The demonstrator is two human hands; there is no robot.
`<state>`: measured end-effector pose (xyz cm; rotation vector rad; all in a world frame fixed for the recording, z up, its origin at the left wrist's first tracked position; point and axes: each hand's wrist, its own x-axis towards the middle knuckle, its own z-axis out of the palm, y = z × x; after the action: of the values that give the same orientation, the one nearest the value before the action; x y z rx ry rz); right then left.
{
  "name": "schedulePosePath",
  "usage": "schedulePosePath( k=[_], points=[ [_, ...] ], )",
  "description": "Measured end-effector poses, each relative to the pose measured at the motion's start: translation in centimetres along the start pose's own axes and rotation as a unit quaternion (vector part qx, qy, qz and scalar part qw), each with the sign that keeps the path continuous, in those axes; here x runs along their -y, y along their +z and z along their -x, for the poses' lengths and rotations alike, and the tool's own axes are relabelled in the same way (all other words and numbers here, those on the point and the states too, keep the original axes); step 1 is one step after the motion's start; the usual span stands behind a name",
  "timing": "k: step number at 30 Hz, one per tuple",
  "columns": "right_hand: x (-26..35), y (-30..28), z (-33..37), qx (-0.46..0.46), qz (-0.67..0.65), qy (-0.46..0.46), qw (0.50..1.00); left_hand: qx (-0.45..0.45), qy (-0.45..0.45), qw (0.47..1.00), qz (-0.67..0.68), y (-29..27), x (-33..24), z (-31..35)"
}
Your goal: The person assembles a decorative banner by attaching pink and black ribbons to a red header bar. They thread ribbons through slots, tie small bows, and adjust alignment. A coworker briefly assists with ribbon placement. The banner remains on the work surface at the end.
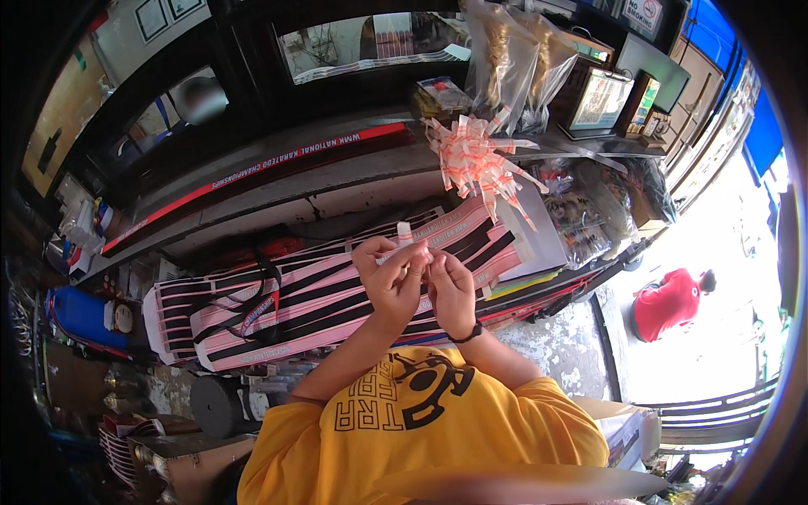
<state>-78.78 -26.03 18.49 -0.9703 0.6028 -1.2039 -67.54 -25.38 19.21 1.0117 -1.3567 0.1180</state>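
In front of my chest, both hands are raised close together over long pink and black ribbons (324, 295). My left hand (392, 282) is closed on a short pale ribbon strip (404, 230), whose end sticks up past the fingers. The fingertips of my right hand (453, 290) are pinched together beside the left ones, at a small whitish bit that looks like part of the same strip. Just beyond the hands sits a bow of white and orange looped ribbon (480, 157), with loose tails hanging down. My fingers hide most of the strip.
The striped ribbons lie side by side on a long board, with a black strap (268, 290) across them. Behind runs a dark shelf with a red printed strip (269, 181), plastic-wrapped gold figures (498, 59) and a framed picture (596, 103). A person in red (669, 303) is outside at right.
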Motion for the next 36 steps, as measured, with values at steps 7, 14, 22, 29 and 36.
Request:
schedulePosePath(
  k=[7, 14, 22, 29, 36],
  points=[
    [-0.3, -0.2, -0.3, 0.121, 0.046, -0.042, 0.991, -0.022, -0.056, 0.998, -0.003, -0.4, 1.7, -1.3],
    [1.4, -0.4, -1.0, 0.013, 0.14, -0.166, 0.976, 0.023, -0.13, 0.971, 0.198, 0.3, 0.6, 1.4],
    [10.1, -0.7, -7.7, -0.087, 0.417, -0.34, 0.839, 0.237, -0.15, 0.94, 0.195, -0.3, 0.4, 3.4],
    [13.8, -2.3, -17.9, -0.173, 0.733, -0.479, 0.452, 0.355, -0.214, 0.908, 0.056, -2.2, 0.0, 4.5],
    [10.9, -7.2, -22.6, 0.127, 0.855, -0.247, 0.438, 0.351, -0.244, 0.902, 0.061, -4.9, 1.0, 6.9]
  ],
)
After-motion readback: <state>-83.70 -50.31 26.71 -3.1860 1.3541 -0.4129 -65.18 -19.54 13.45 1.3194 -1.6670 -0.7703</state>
